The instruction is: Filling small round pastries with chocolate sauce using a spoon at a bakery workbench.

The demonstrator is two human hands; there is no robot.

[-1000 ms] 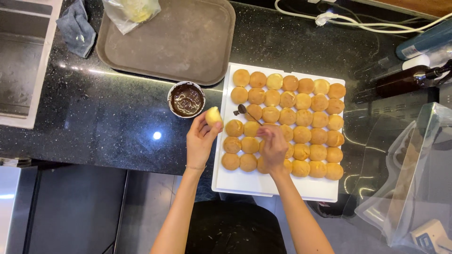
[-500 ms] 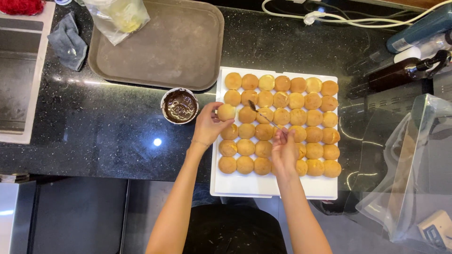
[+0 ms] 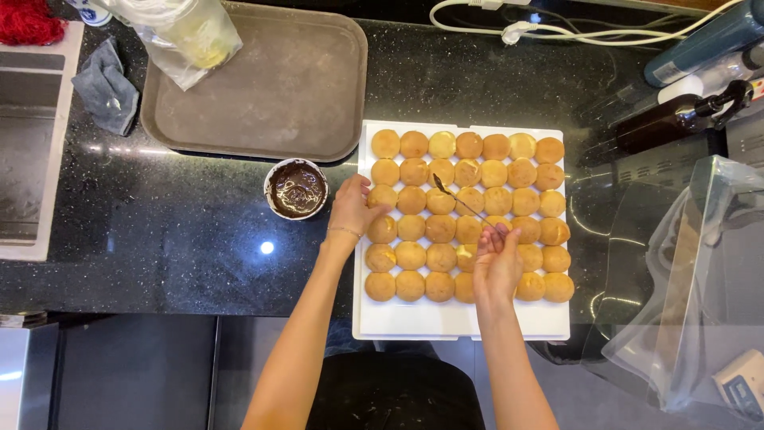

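Bright, even overhead light; a small lamp glare shines on the glossy black speckled stone counter (image 3: 199, 239); shadows soft, focus sharp.

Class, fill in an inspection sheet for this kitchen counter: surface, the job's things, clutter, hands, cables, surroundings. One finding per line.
Surface: black speckled counter, glossy, with a light glare.
Job's things: white board with rows of golden buns; small bowl of chocolate sauce left of it.
Clutter: brown tray, a plastic bag on its corner; grey cloth.
Hands: left hand on a bun at the board's left edge; right hand holds a thin utensil over the buns.
Cables: white cables along the back edge.
Surroundings: dark bottle and clear plastic bag at right.
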